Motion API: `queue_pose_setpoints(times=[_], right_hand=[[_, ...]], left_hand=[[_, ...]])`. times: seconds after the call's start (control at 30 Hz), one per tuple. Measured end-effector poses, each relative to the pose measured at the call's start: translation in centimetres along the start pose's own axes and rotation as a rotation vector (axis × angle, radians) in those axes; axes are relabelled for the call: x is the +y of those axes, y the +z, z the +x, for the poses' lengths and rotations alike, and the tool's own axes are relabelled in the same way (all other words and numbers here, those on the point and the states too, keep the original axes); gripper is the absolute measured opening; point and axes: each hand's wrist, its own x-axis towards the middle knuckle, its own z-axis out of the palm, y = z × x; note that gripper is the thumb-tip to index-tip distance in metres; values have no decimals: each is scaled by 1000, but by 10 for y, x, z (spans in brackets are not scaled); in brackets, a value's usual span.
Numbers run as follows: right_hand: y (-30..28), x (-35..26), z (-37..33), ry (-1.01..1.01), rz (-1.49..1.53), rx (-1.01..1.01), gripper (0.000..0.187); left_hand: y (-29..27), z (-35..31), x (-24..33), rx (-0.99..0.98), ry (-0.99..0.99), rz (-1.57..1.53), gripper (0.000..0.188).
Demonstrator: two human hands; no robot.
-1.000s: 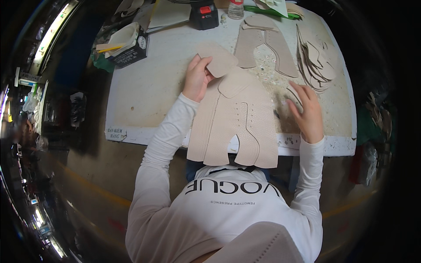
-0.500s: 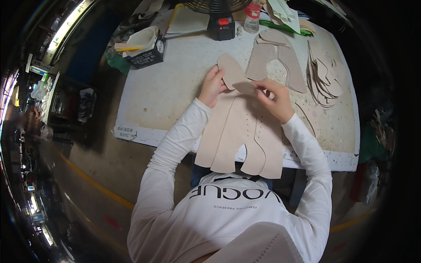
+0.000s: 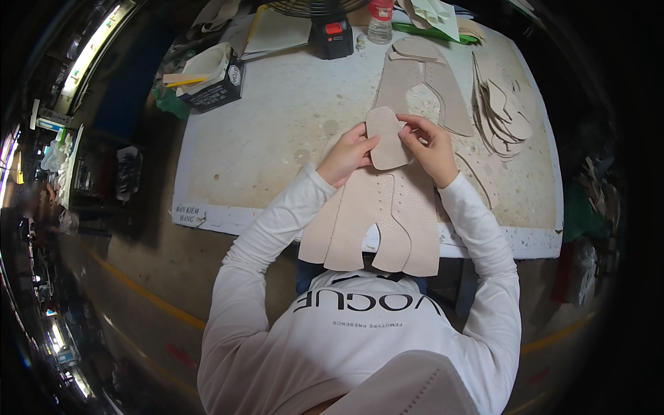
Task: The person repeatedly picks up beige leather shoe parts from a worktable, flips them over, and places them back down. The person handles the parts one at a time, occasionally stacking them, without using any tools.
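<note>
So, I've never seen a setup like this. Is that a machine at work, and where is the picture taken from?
There's no machine here: these are a person's two bare hands. The camera sits on that person's head, looking down through a wide lens, so straight edges look bent.

The left hand holds a small rounded piece of beige, leather-like material. The right hand has its fingers at that piece's right edge; whether they grip another piece is unclear.

Below lie larger beige pieces, overhanging the near edge of the table. More cut pieces lie farther back, with a clear bottle and a black box beyond the hands.
</note>
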Motion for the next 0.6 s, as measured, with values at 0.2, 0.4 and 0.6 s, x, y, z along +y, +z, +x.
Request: queue_pose_setpoints(times=[0.2,0.4,0.6], right_hand=[[-8,-9,-2,126,88,-80,18],[-72,-26,-17,6,102,32,17],[-146,-13,-53,161,-329,230,17]], left_hand=[[-2,1,-1,45,141,153,32],[-14,4,16,147,239,246,24],[-15,5,27,159,262,340,19]])
